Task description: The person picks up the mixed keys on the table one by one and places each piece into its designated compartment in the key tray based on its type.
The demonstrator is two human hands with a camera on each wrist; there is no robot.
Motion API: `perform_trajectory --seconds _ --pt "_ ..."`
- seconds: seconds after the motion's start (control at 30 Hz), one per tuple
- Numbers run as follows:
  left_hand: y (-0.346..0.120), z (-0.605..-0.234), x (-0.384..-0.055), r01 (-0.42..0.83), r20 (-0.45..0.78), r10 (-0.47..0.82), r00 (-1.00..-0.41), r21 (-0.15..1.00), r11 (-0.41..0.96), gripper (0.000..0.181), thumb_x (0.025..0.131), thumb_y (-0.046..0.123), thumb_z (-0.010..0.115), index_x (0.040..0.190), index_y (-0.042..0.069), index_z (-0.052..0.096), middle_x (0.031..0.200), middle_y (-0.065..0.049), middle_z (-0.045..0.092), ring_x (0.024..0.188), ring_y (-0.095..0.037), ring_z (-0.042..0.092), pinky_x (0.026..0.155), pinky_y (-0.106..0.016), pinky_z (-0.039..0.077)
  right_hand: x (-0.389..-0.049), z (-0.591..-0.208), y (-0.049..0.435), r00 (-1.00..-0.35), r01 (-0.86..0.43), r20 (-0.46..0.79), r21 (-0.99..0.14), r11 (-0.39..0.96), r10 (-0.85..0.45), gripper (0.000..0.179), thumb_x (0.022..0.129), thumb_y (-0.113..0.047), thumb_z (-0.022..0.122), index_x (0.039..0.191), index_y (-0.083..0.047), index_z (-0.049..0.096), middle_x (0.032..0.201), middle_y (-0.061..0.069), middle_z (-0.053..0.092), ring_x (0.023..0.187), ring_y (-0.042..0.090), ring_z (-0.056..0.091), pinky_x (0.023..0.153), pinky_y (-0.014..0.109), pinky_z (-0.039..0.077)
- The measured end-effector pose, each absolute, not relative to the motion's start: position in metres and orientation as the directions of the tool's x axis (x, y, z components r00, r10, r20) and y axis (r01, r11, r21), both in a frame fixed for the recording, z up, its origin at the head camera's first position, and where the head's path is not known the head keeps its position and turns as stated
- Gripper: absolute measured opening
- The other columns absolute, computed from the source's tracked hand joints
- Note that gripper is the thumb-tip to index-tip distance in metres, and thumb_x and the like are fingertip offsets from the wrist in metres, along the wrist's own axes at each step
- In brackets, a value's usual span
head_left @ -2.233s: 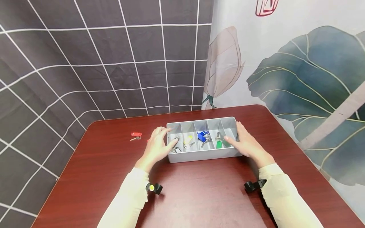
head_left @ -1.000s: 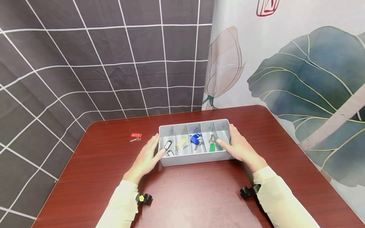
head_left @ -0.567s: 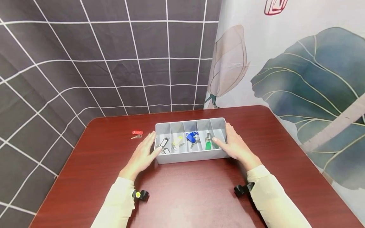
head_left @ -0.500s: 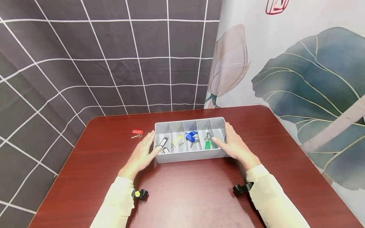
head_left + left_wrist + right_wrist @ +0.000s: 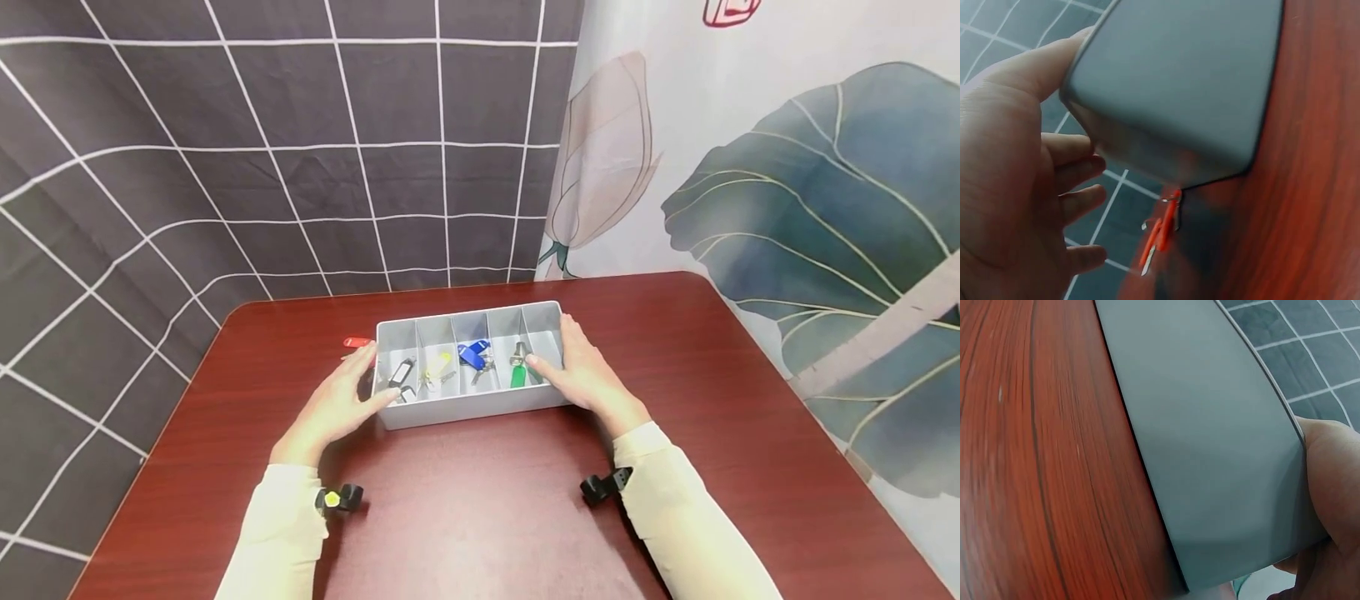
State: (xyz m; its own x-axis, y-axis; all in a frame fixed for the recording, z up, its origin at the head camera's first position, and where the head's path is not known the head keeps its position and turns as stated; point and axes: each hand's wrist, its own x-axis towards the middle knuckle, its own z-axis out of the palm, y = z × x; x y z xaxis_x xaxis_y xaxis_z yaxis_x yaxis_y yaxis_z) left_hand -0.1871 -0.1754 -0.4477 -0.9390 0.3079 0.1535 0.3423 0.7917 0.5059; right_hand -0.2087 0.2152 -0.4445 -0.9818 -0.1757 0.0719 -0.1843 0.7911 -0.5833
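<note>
A grey five-compartment tray point(image 5: 474, 407) stands on the table. My left hand point(image 5: 326, 408) holds its left end, thumb over the rim and fingers outside; in the left wrist view the lower fingers stand off the wall. My right hand point(image 5: 592, 379) grips the right end, thumb inside the rim. From left to right lie keys with black-and-white tags point(image 5: 402, 372), yellow tags point(image 5: 438, 365), blue tags point(image 5: 472, 357) and a green tag point(image 5: 518, 377). The rightmost compartment shows no key. Red key tags point(image 5: 1163, 228) lie beyond the left hand, partly hidden in the head view.
The reddish-brown table point(image 5: 480, 508) extends around the tray. A dark grid-patterned curtain point(image 5: 300, 183) and a white curtain with leaf prints point(image 5: 810, 183) hang behind it. Black wrist cameras point(image 5: 350, 497) sit on both cuffs.
Both hands and the tray have moved left, closer to the red-tagged keys. Earlier, the left fingers were over the leftmost compartment; they now lie at the tray's end. The head view has shifted slightly.
</note>
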Motion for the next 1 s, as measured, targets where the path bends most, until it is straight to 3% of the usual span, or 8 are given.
perform_trajectory --seconds 0.3,0.57,1.0 --pt "-0.186 -0.444 -0.186 0.306 0.168 0.256 -0.952 0.549 0.778 0.096 0.077 0.054 0.074 0.151 0.011 0.030 0.152 -0.013 0.034 0.137 -0.030 0.034 0.107 -0.051 0.031 -0.207 -0.439 0.196 -0.982 -0.180 0.051 -0.560 0.808 -0.184 0.104 0.086 -0.067 0.050 0.153 -0.001 0.005 0.159 0.018 0.010 0.144 0.034 0.015 0.111 0.056 0.020" --pt "-0.181 -0.443 -0.187 0.278 0.130 0.248 -0.960 0.550 0.788 0.107 0.073 0.063 0.072 0.151 0.006 0.026 0.155 -0.015 0.028 0.140 -0.032 0.028 0.109 -0.052 0.027 -0.203 -0.435 0.198 -0.985 -0.161 0.021 -0.499 0.851 -0.173 0.108 0.085 -0.071 0.048 0.152 0.001 0.004 0.158 0.021 0.010 0.144 0.035 0.015 0.108 0.063 0.018" --pt "-0.172 -0.445 -0.185 0.284 0.116 0.266 -0.957 0.564 0.775 0.107 0.073 0.063 0.072 0.152 0.010 0.025 0.155 -0.011 0.029 0.141 -0.031 0.027 0.110 -0.052 0.026 -0.199 -0.428 0.212 -0.978 -0.186 -0.005 -0.433 0.882 -0.208 0.116 0.077 -0.078 0.050 0.152 0.000 0.009 0.158 0.020 0.010 0.145 0.036 0.007 0.106 0.068 0.013"
